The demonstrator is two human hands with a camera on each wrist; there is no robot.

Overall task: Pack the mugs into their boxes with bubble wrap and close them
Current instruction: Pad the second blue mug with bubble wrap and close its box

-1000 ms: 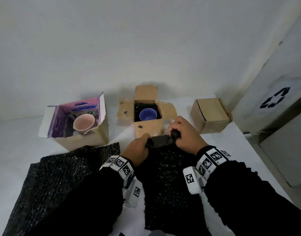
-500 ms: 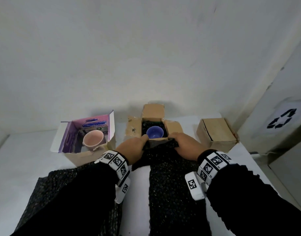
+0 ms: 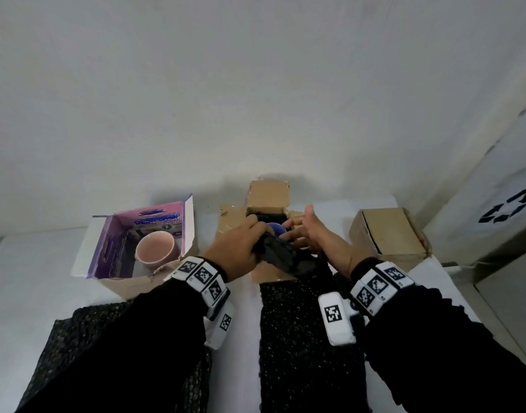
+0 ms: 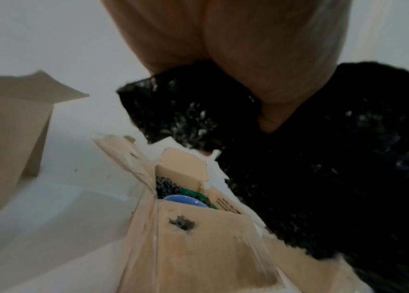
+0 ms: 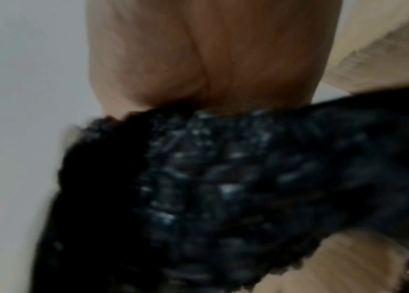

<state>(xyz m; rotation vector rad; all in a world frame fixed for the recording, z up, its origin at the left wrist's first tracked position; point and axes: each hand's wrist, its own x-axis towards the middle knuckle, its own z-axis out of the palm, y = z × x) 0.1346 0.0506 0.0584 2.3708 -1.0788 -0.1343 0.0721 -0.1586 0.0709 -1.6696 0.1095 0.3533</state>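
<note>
A blue mug sits in the open brown box, on black wrap lining the box. My left hand grips the rolled end of a black bubble wrap strip just above the box's near flap. My right hand is beside it over the box, fingers spread and straight, the wrap against its palm. In the left wrist view the bubble wrap hangs over the box and the mug. A pink mug stands in the open purple-lined box at the left.
A closed brown box stands at the right. The rest of the strip trails back along the white table between my arms. Another black bubble wrap sheet lies under my left sleeve. A wall is close behind the boxes.
Both hands moved forward with the rolled wrap end, from the table in front of the box to over its opening. My right hand released the roll and spread its fingers.
</note>
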